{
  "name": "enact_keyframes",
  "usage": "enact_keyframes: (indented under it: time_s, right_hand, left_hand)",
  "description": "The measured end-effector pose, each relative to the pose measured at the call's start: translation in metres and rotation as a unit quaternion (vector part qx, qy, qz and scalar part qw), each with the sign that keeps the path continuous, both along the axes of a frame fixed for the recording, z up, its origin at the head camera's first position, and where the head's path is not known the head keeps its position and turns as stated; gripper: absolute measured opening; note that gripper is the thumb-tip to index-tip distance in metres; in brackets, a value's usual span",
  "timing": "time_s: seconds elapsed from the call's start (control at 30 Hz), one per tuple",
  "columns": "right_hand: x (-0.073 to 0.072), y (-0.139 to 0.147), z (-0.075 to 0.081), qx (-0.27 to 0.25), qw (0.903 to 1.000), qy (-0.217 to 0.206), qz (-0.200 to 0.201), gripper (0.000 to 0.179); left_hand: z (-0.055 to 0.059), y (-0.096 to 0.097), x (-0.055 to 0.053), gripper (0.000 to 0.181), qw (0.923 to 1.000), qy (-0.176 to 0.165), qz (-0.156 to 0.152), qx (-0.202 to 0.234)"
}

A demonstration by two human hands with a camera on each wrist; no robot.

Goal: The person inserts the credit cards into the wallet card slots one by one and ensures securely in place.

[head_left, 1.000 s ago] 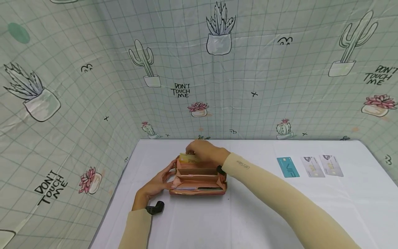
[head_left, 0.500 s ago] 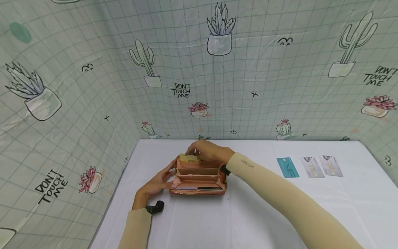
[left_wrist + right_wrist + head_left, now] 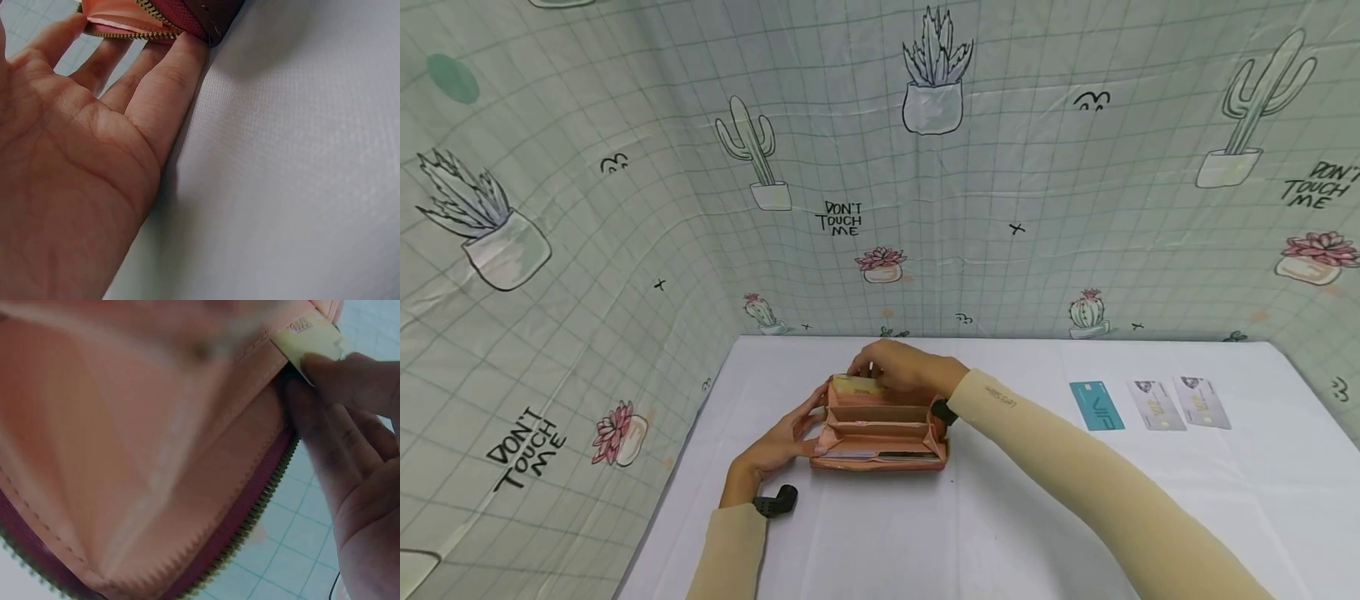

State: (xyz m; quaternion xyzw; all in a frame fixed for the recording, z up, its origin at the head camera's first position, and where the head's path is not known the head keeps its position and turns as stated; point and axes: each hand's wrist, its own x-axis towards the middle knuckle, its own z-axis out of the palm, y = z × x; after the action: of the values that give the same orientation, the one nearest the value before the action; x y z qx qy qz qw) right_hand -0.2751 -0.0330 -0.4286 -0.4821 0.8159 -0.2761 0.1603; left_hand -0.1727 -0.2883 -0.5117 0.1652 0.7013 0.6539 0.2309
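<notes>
A: What is the left hand [image 3: 781,442] doing?
B: It holds the pink wallet [image 3: 887,430] by the end, thumb at the near corner and fingers at the far one. The wallet sits on the desk [image 3: 887,542], just to the right of that hand, spread wide.
A: I see gold zip teeth [image 3: 125,35] right by its fingertips.
B: Now look at the right hand [image 3: 898,365]. It reaches over the far side of the wallet.
A: Is it holding something?
B: Yes, its thumb and finger pinch a yellow card [image 3: 856,385]. The card is at the wallet's back inside wall. I can't tell how deep it goes.
A: And the other cards?
B: A blue card [image 3: 1097,406] and two grey cards [image 3: 1157,406] lie flat, well to the right of the right hand. A dark card [image 3: 908,456] sits in the wallet's front part, nearer to us than that hand.
</notes>
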Motion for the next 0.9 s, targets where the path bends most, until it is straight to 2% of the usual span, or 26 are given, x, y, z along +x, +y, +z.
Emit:
enact_keyframes:
  time_s: [0.37,0.73,0.9]
  right_hand:
    - [0.003,-0.001,0.0,-0.022,0.9993,0.016,0.026,0.037]
    - [0.008,-0.002,-0.002,0.013,0.9995,0.018,0.022,0.034]
    - [0.013,-0.002,0.0,0.046,0.9981,0.036,0.021,0.031]
  left_hand:
    - [-0.002,0.0,-0.002,0.09,0.9999,0.008,-0.008,0.002]
    - [0.001,0.001,0.0,0.093,0.9999,0.002,0.002,-0.014]
    - [0.002,0.001,0.002,0.091,0.9996,-0.006,0.009,-0.026]
